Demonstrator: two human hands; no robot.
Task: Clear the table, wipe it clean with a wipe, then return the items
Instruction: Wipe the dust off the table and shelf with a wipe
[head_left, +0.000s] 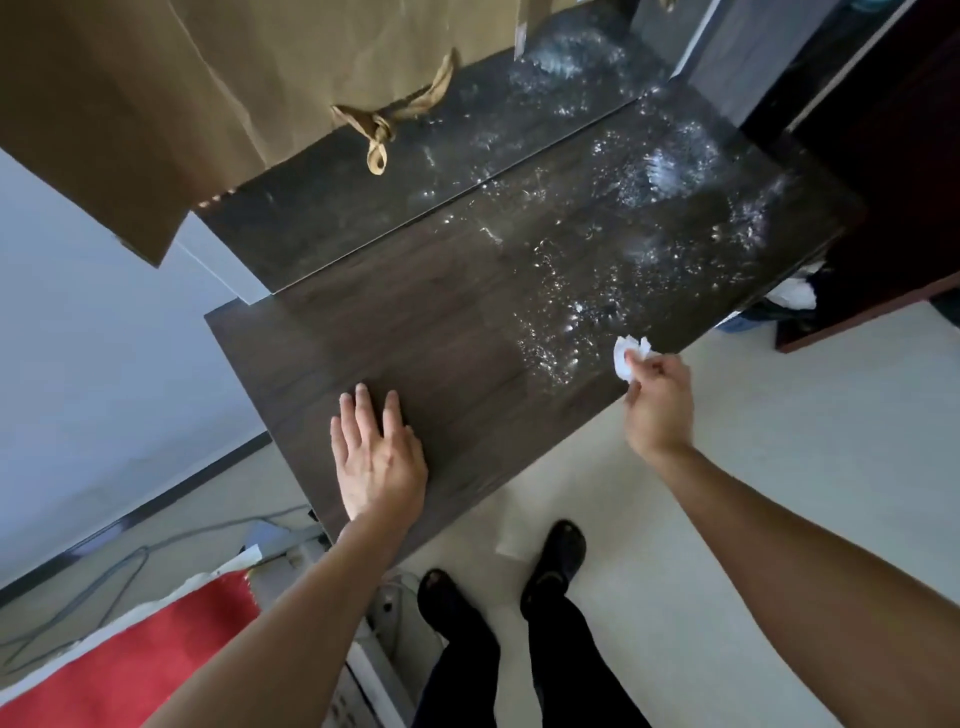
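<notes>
On the cleared table (415, 332), wet streaks are seen at the right; the left hand (376, 457) is pressed flat, fingers spread, the wipe (626, 356) is pinched by the right hand (657, 405), and the items are judged not yet returned.

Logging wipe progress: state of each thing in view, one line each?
table: bare top, wet streaks across its right half, left half looks dry
wipe: crumpled, pinched in the right hand
right hand: closed on the wipe, at the table's near edge
left hand: open, flat on the table
</notes>
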